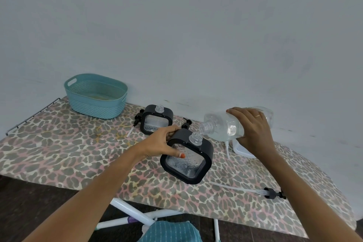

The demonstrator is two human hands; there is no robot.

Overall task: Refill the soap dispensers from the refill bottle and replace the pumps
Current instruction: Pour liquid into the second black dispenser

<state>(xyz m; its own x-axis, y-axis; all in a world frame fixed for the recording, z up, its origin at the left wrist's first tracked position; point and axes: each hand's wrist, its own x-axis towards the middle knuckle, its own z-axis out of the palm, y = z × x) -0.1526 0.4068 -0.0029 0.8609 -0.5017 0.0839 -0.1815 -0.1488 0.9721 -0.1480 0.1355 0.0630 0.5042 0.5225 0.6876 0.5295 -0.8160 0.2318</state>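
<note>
My left hand [164,141] grips the left side of a square black-framed clear soap dispenser [188,160], which stands slightly tilted on the board with its neck uncapped. My right hand [253,129] holds the clear refill bottle [225,124] tipped on its side, its open mouth right above the dispenser's neck. A second black-framed dispenser [157,119] stands uncapped further back. Black pumps lie loose: one left of the far dispenser [137,120], one behind the near dispenser [186,123], one at the front right [272,193] with its long clear tube.
All of this is on a leopard-print ironing board [68,143] against a grey wall. A teal plastic basket [96,96] stands at the back left. A white pump or cap [243,150] lies under the refill bottle. The board's white legs [135,214] show below.
</note>
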